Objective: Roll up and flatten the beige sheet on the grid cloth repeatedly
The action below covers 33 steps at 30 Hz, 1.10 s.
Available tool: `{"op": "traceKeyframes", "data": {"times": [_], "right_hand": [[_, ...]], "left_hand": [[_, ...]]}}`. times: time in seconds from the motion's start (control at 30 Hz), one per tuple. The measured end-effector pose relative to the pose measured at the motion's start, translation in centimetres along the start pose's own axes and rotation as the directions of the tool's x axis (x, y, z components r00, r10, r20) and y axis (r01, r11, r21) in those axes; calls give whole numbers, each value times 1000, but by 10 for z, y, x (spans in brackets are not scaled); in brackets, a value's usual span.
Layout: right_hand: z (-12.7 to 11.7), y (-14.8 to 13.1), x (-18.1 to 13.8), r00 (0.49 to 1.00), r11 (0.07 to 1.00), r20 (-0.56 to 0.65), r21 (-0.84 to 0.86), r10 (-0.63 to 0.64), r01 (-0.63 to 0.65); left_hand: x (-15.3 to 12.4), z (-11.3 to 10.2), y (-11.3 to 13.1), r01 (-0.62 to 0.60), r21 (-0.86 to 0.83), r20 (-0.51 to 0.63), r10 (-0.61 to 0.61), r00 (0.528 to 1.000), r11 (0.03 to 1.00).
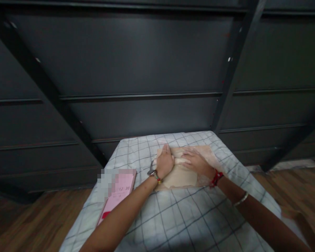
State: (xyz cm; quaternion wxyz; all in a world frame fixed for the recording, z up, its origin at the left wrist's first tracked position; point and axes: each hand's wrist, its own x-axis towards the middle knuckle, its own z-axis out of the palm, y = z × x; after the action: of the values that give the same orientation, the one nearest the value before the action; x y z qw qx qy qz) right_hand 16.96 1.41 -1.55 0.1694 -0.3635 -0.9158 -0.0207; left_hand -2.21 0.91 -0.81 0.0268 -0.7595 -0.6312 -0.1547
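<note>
A flat cream sheet (181, 176) lies on a peach-toned backing, with crinkled clear plastic (208, 157) at its right side. I cannot tell exactly what the piece is. My left hand (165, 161) presses down at its left part, fingers stretched away from me and the thumb toward the right. Across its upper middle rests my right hand (196, 163), palm down, with fingers extended to the left. A pale raised strip or fold shows between the two hands. What lies under the palms is hidden.
A checked white cloth (173, 217) covers the table. At its left lies a pink box or booklet (123, 189), partly blurred out and partly behind my left forearm. Dark metal panels (136, 56) rise behind the table. Wooden floor (273, 185) shows on both sides.
</note>
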Motion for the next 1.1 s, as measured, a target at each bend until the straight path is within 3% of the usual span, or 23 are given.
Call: {"op": "traceKeyframes", "data": {"times": [0.67, 1.1], "right_hand": [[-3, 9, 27, 986, 981, 88, -126, -139, 149], [-17, 2, 30, 976, 980, 180, -130, -124, 148]], "left_hand": [[3, 8, -3, 16, -32, -36, -17, 999, 999], [6, 3, 1, 49, -16, -37, -50, 998, 999]]}}
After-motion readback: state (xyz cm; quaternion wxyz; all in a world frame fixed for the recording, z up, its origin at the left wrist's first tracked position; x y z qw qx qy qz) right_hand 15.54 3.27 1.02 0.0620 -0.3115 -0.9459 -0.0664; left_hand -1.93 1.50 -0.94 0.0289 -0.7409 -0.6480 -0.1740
